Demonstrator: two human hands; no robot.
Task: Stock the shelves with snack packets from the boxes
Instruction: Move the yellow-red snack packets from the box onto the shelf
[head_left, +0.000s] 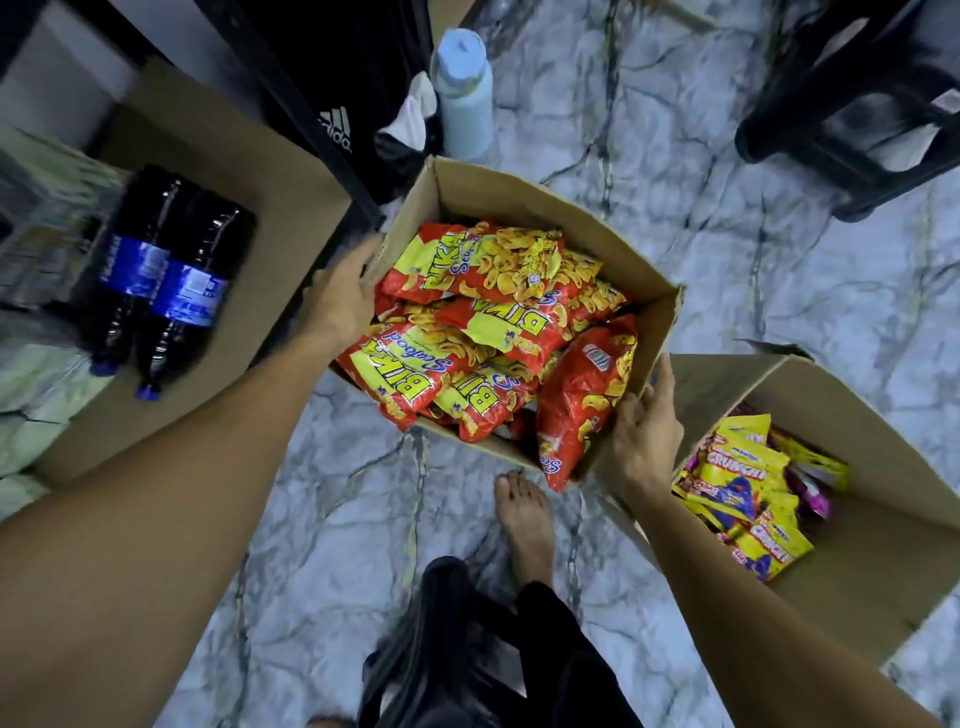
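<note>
Both hands clamp one cardboard box (519, 192) from opposite sides, probably to lift or drag it toward the shelves rather than carry packets one by one. The left hand (340, 296) is laid against the box's left wall. Its fingertips blur at the rim, so I cannot tell whether they hook over it. The right hand (644, 436) braces the near right corner, fingers straight and pressed together along the outer wall, thumb apart on the near side. The box sits askew over the marble floor (337, 519), just beyond a bare foot (522, 519); whether it is off the ground is unclear.

Inside it, red and yellow snack packets (467, 322) are heaped to the rim, and one leans out at the near right corner. A second box (883, 571) stands open at near right, touching the first, with yellow and purple packets (748, 499) piled against its left side. On the left, two dark soda bottles (156, 280) lie on flat cardboard (270, 171). Farther off are a pale water bottle (465, 93), a black bag (332, 78) and a dark stool (857, 119). No shelf shows plainly.
</note>
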